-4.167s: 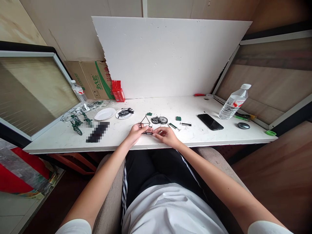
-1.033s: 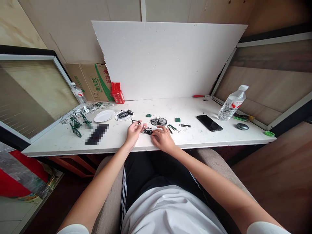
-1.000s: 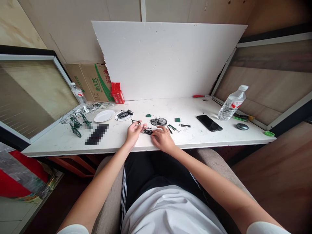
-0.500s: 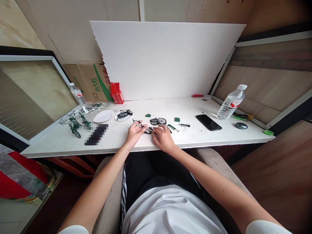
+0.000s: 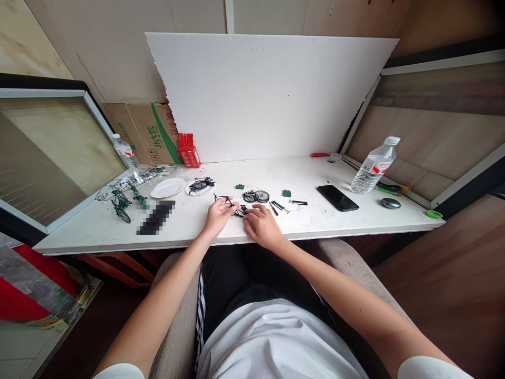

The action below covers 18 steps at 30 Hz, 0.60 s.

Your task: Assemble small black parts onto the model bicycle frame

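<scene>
The left hand [image 5: 219,216] has its thumb and fingers pinched together on a thin black frame [image 5: 224,200], whose narrow end sticks out just beyond the fingertips, above the white table [image 5: 311,223]. The right hand [image 5: 263,225] lies low, palm down, its fingers bent and close together at the end of a small black part [image 5: 240,212] in the gap between the two hands; whether they grip it or only touch it cannot be told. Whether that part joins the frame is too small to tell.

Just ahead of the right fingers lie black spoked wheels [image 5: 261,196], overlapping. Slim rods [image 5: 280,206] lie near the same fingers on their right, with a short black strip [image 5: 299,202] and a green block [image 5: 286,193] a little farther out. Another green block [image 5: 240,186] sits ahead of the left fingers. Ahead and to the left of those is a plate [image 5: 188,191] bearing a heap of black pieces [image 5: 201,185]. Well apart, to the right of the right fingers, are a phone [image 5: 337,198] and a bottle [image 5: 373,171].
</scene>
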Available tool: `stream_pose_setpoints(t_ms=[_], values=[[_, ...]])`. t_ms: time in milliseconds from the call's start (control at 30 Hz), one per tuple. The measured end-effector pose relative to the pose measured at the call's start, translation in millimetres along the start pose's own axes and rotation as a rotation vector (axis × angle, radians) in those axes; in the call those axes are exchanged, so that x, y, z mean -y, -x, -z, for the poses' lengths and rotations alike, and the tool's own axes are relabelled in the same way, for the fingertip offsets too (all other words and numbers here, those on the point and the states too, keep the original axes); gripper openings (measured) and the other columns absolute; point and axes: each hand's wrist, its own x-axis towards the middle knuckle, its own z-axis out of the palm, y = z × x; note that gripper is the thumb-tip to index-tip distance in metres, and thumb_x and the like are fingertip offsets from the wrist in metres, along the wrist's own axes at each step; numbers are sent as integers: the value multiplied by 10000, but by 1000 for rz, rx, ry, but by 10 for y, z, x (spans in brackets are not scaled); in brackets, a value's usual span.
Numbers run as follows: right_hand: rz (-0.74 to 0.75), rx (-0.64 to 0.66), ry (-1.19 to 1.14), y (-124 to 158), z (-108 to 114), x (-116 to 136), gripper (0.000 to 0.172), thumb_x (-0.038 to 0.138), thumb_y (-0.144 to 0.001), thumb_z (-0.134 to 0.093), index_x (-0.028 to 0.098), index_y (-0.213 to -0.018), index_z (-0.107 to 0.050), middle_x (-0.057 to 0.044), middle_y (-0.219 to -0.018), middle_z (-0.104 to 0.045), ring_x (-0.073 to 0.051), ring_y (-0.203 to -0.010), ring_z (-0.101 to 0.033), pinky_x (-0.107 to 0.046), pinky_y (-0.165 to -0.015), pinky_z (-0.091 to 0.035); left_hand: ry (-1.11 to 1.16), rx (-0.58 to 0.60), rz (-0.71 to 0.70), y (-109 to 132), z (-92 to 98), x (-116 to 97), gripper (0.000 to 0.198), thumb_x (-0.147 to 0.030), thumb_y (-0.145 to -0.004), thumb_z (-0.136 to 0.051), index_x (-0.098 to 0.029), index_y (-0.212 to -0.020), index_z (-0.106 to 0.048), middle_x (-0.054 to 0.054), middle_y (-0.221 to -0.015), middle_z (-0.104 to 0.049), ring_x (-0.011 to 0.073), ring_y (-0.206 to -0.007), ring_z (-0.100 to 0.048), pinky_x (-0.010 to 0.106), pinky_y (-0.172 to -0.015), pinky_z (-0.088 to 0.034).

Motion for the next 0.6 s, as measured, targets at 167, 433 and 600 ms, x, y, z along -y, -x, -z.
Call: stream_pose_setpoints(t_ms=[167,433,600], values=[[10,11,5,4,-3,4,180,198,-1041,-565,183,-1104,-733,-144,-1259,-747,-367,-1354,-532,-553,-1115,-487,-21,12,-2,6,3,2,583,-380,-754,-931,-166,-1208,-635,176,-1165,-804,305,-1059,-800,530,-1114,-533],[14,23,17,5,1,5,187,217,-1052,-561,186,-1121,-732,-145,-1250,-744,-363,-1351,-527,-538,-1115,-478,-91,35,-19,0,-7,17,518,-536,-830,-860,-147,-1130,-694,174,-1102,-815,298,-1066,-783,443,-1000,-572],[28,12,18,6,-3,8,202,222,-1057,-549,184,-1114,-739,-149,-1225,-745,-359,-1325,-534,-533,-1090,-489,-112,36,-28,18,-19,-6,489,-545,-853,-846,-151,-1107,-709,146,-1026,-818,266,-1008,-780,393,-947,-566]])
